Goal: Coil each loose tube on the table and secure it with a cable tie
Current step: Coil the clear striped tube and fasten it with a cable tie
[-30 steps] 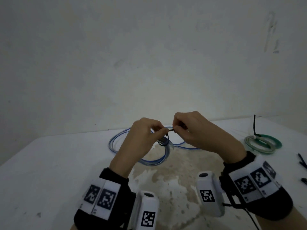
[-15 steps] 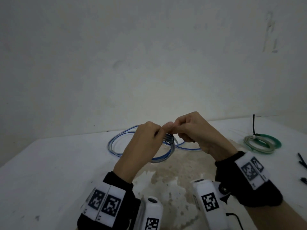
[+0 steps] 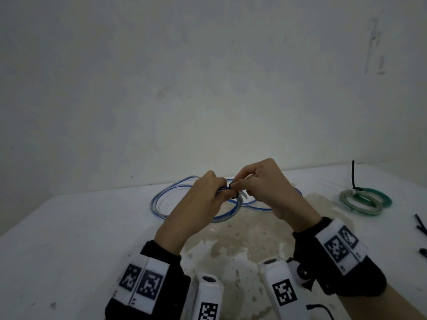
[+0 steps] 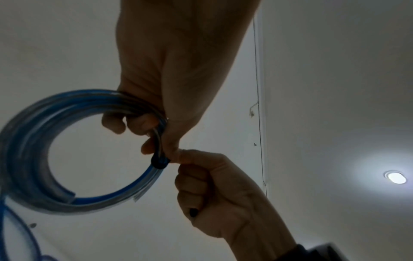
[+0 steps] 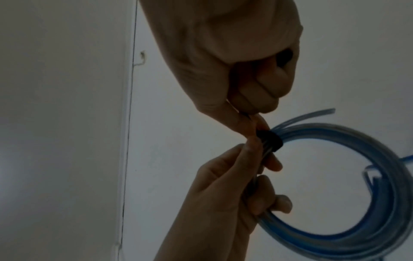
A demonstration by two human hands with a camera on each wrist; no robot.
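My left hand point(image 3: 219, 192) holds a small coil of blue tube point(image 4: 29, 141) up off the table, fingers curled round its strands. A black cable tie point(image 4: 159, 162) wraps the coil just beyond those fingers. My right hand point(image 3: 240, 184) pinches the cable tie point(image 5: 268, 139) between thumb and forefinger, touching the left hand point(image 5: 245, 167). The other fingers of the right hand point(image 4: 201, 176) are curled in. In the head view the hands hide most of the coil. More blue tube point(image 3: 161, 202) lies in wide loops on the white table point(image 3: 69, 239) behind them.
A green tube coil point(image 3: 365, 202) bound with an upright black tie lies at the right. Loose black cable ties point(image 3: 420, 225) sit at the table's right edge. A worn brown patch point(image 3: 242, 239) marks the tabletop between my wrists. A wall stands behind the table.
The gap between my hands has closed: the right hand has moved in to the tie's head at the left fingertips. The tie's loop looks smaller round the coil.
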